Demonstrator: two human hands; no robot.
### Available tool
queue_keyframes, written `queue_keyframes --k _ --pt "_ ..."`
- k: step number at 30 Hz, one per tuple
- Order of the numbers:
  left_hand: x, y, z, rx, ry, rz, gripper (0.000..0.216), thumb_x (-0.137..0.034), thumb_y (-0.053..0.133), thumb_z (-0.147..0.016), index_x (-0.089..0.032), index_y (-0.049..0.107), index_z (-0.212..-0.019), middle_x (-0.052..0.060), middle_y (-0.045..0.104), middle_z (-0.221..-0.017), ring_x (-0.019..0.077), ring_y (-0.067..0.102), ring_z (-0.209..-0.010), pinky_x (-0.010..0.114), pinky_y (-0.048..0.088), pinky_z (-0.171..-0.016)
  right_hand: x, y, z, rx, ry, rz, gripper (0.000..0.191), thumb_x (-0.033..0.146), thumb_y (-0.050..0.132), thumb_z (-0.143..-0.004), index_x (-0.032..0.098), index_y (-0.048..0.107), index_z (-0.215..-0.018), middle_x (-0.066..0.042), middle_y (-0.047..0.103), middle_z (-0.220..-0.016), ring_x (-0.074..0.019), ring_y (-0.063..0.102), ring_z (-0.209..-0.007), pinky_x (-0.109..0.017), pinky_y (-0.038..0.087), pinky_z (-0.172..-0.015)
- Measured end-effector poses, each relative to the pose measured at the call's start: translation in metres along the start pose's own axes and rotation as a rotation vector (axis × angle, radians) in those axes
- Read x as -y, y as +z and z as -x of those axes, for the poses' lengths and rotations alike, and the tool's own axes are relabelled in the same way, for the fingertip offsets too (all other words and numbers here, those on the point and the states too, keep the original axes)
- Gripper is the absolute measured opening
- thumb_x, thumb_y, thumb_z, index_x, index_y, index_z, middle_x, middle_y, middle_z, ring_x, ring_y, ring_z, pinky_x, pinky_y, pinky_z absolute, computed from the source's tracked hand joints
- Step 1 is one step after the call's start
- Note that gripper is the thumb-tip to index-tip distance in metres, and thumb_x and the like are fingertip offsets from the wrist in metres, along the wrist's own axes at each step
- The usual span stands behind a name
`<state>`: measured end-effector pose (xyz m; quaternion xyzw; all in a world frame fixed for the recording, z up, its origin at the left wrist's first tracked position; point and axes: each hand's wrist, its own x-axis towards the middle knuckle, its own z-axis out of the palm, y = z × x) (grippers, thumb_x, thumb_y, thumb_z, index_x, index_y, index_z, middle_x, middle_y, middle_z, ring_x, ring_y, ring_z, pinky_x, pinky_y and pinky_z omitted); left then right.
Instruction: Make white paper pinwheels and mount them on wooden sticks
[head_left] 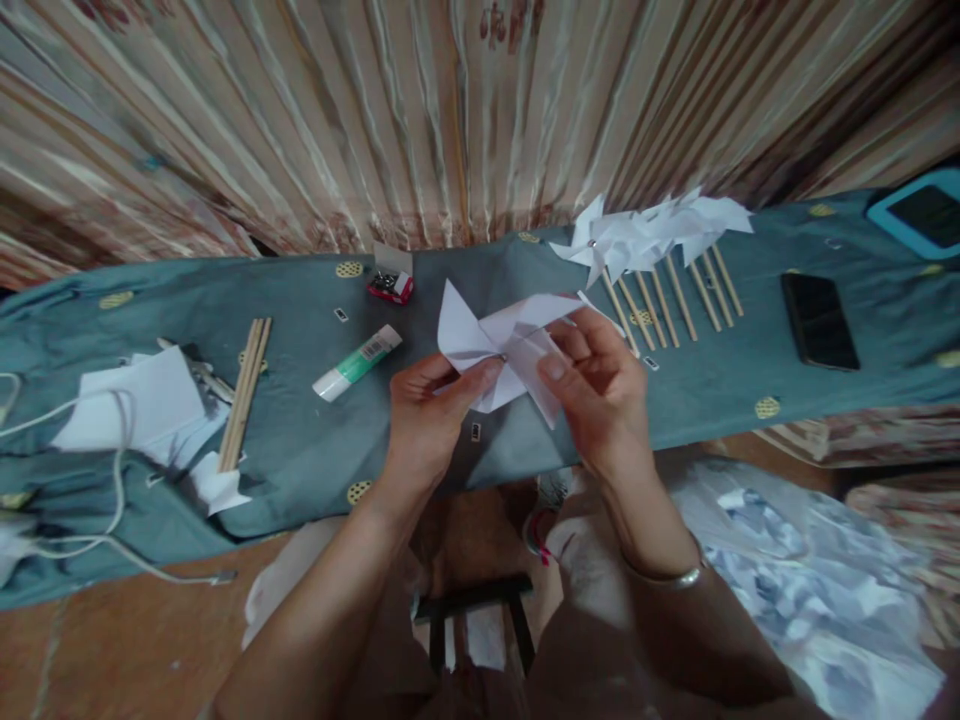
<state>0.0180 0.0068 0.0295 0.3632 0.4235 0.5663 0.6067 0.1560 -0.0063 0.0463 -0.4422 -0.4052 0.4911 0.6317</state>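
Observation:
Both my hands hold a white folded paper pinwheel [504, 340] above the blue-grey cloth [300, 450]. My left hand [427, 415] pinches its centre with the thumb pressed on the middle. My right hand [600, 390] grips the paper's right flaps with curled fingers. Finished white pinwheels [645, 235] on wooden sticks [675, 295] lie in a row to the right. A glue stick [358, 362] lies left of my hands, and a small red box of pins [391, 283] sits behind it.
Loose wooden sticks [245, 390], white paper sheets [135, 405] and a white cable [112, 500] lie at the left. A black phone [819, 320] and a blue-cased tablet [919, 212] rest at the right. A striped curtain [420, 110] hangs behind. A bag of paper scraps [795, 580] sits below right.

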Motion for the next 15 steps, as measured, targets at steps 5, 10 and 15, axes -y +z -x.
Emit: queue_keyframes --k 5,10,15 --pt "0.006 0.002 -0.001 -0.007 -0.008 -0.02 0.023 -0.036 0.088 -0.066 -0.023 0.081 -0.083 0.0 0.078 -0.08 0.0153 0.068 -0.073 0.028 0.053 -0.072 -0.007 0.006 -0.002 -0.053 0.133 -0.019 0.047 0.03 0.088 -0.062 0.031 0.065 -0.103 0.002 0.075 -0.09 -0.0206 0.071 -0.084 -0.037 0.058 -0.078" --pt "0.01 0.002 -0.004 -0.003 -0.017 -0.019 0.023 -0.035 0.089 -0.064 -0.025 0.081 -0.083 -0.001 0.078 -0.082 0.0146 0.067 -0.073 0.027 0.052 -0.073 -0.01 0.005 -0.007 -0.085 0.168 -0.011 0.044 0.028 0.089 -0.058 0.029 0.065 -0.095 0.005 0.074 -0.078 -0.0177 0.068 -0.071 -0.032 0.056 -0.066" --pt "0.015 0.001 -0.006 0.042 -0.039 -0.01 0.021 -0.034 0.086 -0.068 -0.026 0.082 -0.086 -0.002 0.078 -0.083 0.0141 0.068 -0.076 0.026 0.051 -0.076 -0.015 0.006 -0.01 -0.113 0.182 -0.045 0.04 0.022 0.086 -0.059 0.028 0.067 -0.093 0.005 0.075 -0.077 -0.0165 0.068 -0.069 -0.03 0.056 -0.064"
